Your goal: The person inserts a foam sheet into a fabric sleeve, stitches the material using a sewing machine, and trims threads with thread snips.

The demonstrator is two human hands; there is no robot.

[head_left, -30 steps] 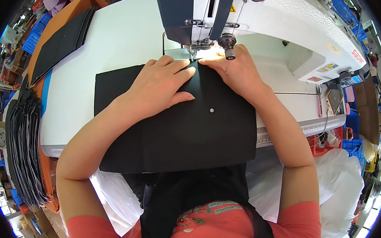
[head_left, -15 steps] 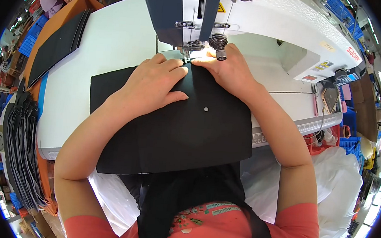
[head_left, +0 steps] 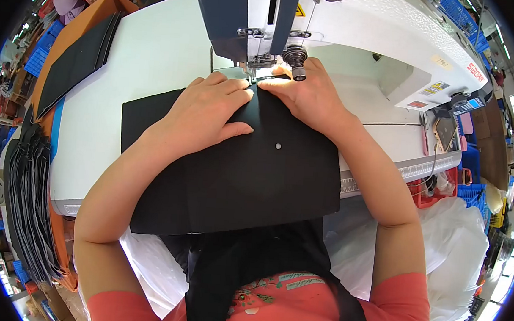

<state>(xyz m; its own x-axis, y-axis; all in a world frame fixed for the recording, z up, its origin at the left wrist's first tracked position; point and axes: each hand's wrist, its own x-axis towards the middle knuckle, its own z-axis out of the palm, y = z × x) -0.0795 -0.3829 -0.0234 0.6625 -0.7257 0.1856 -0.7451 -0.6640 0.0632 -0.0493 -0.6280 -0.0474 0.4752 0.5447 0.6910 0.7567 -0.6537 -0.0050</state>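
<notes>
Clearly, the black panel (head_left: 237, 186) lay under the white sewing machine (head_left: 361, 27), its far edge at the presser foot (head_left: 251, 78) and its near edge reaching past the front of the white counter (head_left: 152, 46), above the person's black apron (head_left: 262, 250). To the left, a broad stretch of bare counter ran from the panel's side edge toward a stack of black sheets (head_left: 78, 64), which overlapped an orange sheet (head_left: 119, 5). On the right there was less room: the machine's arm rose there, and a ruler strip (head_left: 402, 172) followed the counter's front, with a phone (head_left: 445, 135) near its far end. A small pale dot (head_left: 278, 146) showed on the panel's upper face, right of its middle.

The left hand (head_left: 212, 106) rested palm down on the panel, fingers close together and bent a little, tips just beside the foot, thumb spread well away from them. The right hand (head_left: 315, 96) came in from the other side, its thumb at the panel's edge near the foot; the machine partly hid its fingers, so whether they pinched anything could not be told.
</notes>
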